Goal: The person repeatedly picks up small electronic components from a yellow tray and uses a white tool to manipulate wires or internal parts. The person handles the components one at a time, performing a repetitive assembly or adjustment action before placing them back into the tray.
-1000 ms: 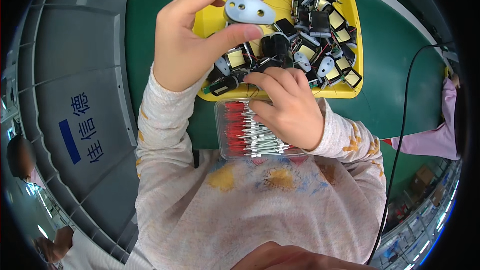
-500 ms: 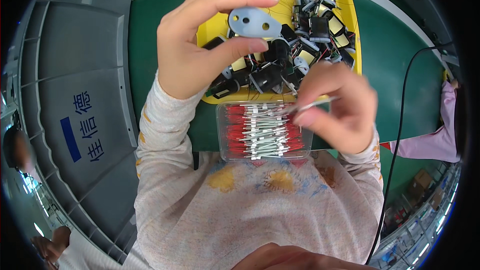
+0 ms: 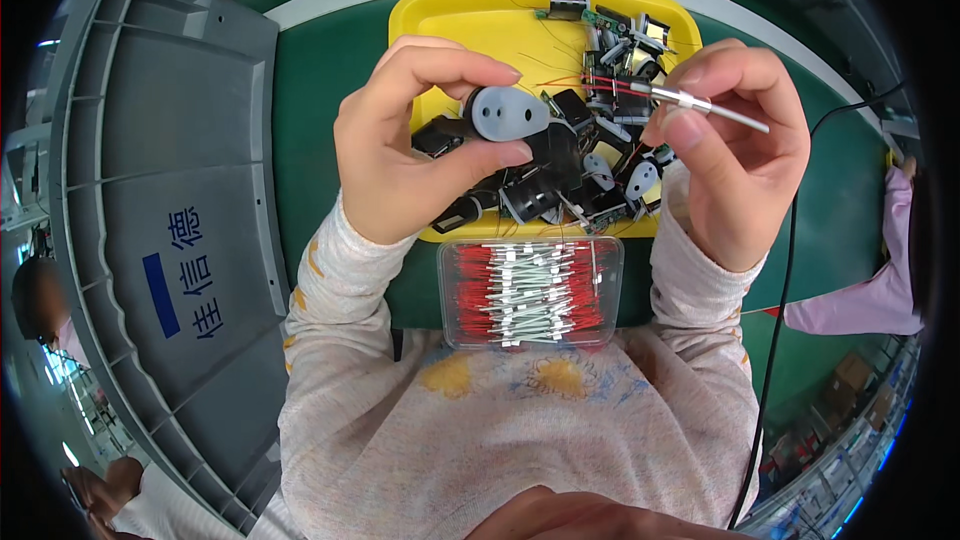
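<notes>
One grey oval cap (image 3: 510,114), pierced by three holes, sits pinched between the fingers of the left hand (image 3: 395,155), thumb below and index finger above; a dark edge shows behind it. The right hand (image 3: 748,165) has its fingers closed on a slim silver-white rod (image 3: 690,101), tilted down toward the right, with red wires running from its left end. Both hands are raised above a yellow tray (image 3: 465,30) on the green counter (image 3: 325,130). Black parts (image 3: 545,180) with grey caps, yellow pads and thin wires heap along the tray's right side and near edge. Between tray and body stands a clear box (image 3: 615,290) full of white rods with red leads (image 3: 530,290). A grey crate (image 3: 190,120) stands at left; a co-worker's pink sleeve (image 3: 860,302) shows at right.
</notes>
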`<move>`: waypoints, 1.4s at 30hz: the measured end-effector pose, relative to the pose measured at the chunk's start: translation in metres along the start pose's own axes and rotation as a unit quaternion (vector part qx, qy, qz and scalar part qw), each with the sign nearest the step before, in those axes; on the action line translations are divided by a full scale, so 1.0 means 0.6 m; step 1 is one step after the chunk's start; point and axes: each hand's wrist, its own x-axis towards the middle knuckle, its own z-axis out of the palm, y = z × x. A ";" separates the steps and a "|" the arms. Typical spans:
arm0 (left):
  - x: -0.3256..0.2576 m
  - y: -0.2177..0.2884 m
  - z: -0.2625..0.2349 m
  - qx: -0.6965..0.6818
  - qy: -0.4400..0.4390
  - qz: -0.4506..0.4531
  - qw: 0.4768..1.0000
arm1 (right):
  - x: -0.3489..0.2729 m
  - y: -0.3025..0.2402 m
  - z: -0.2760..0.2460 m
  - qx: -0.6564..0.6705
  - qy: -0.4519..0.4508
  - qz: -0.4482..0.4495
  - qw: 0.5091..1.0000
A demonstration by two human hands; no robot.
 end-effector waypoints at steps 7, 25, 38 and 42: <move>0.012 -0.011 -0.012 0.011 -0.050 0.048 0.998 | 0.014 0.028 -0.020 0.096 -0.087 -0.079 0.988; 0.008 0.020 -0.015 -0.163 -0.258 -0.125 0.944 | 0.029 0.028 -0.013 -0.068 -0.224 -0.211 0.949; -0.001 0.015 0.004 -0.097 -0.123 -0.055 0.986 | 0.009 0.016 -0.025 0.028 0.006 -0.156 0.987; -0.009 0.013 0.010 -0.086 -0.018 0.017 0.996 | -0.005 0.004 -0.018 -0.030 -0.059 -0.230 0.971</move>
